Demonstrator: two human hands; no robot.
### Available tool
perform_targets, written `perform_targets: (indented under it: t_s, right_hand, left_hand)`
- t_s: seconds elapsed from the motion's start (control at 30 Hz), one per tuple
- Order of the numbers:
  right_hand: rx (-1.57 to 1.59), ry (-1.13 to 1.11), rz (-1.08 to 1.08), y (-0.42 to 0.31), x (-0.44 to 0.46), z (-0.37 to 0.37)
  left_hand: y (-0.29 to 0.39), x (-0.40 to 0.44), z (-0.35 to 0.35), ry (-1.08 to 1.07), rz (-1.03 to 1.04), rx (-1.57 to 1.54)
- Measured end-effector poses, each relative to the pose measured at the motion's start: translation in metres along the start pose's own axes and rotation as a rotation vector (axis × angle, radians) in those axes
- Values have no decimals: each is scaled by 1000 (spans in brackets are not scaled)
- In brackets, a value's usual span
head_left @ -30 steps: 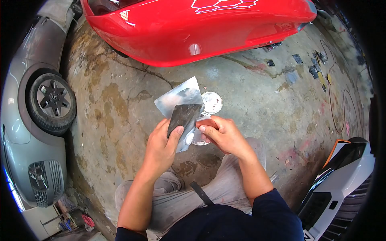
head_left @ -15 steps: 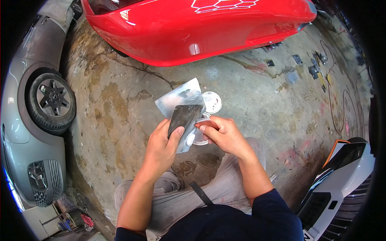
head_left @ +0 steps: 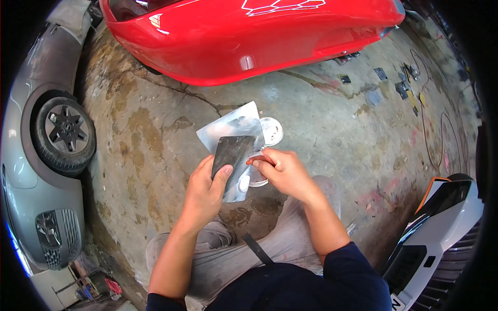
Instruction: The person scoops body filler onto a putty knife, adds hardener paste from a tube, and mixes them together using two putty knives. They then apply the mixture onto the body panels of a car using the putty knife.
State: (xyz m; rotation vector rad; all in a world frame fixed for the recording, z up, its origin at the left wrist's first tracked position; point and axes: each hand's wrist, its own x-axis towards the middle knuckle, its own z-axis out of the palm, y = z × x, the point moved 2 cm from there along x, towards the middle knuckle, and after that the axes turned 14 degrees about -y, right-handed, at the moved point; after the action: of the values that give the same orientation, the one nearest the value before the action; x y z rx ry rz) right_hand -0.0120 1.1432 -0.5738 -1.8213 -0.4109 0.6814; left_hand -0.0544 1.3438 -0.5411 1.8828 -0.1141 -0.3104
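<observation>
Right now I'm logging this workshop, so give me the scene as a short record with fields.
Left hand: grips a dark flat plate
Right hand: pinches a reddish-brown piece at the plate's right
Behind plate: pale sheet, white blob near its lower end
Beyond sheet: round whitish disc on the concrete floor
Ahead: glossy red bodywork
Far left: grey car
Lower right: white bodywork

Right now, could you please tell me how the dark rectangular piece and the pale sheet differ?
The dark rectangular piece is nearly black with faint smears, while the pale sheet is whitish with grey patches and a white blob near its lower end. The pale sheet reaches past both ends of the dark rectangular piece, so it looks longer. The dark rectangular piece lies over the pale sheet, partly hiding it. Both look flat.
</observation>
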Motion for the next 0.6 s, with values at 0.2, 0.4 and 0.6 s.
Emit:
perform_targets:
  t_s: [0.2, 0.4, 0.6]
  right_hand:
    - [-95, 58, -62, -3, -1, 3]
    - [-294, 118, -135, 7, 0, 6]
    - [296, 144, -67, -18, -34, -31]
  left_hand:
    - [4, -1, 3, 3, -4, 43]
    - [-11, -2, 6, 2, -98, -52]
    - [-22, -2, -9, 63, -156, -477]
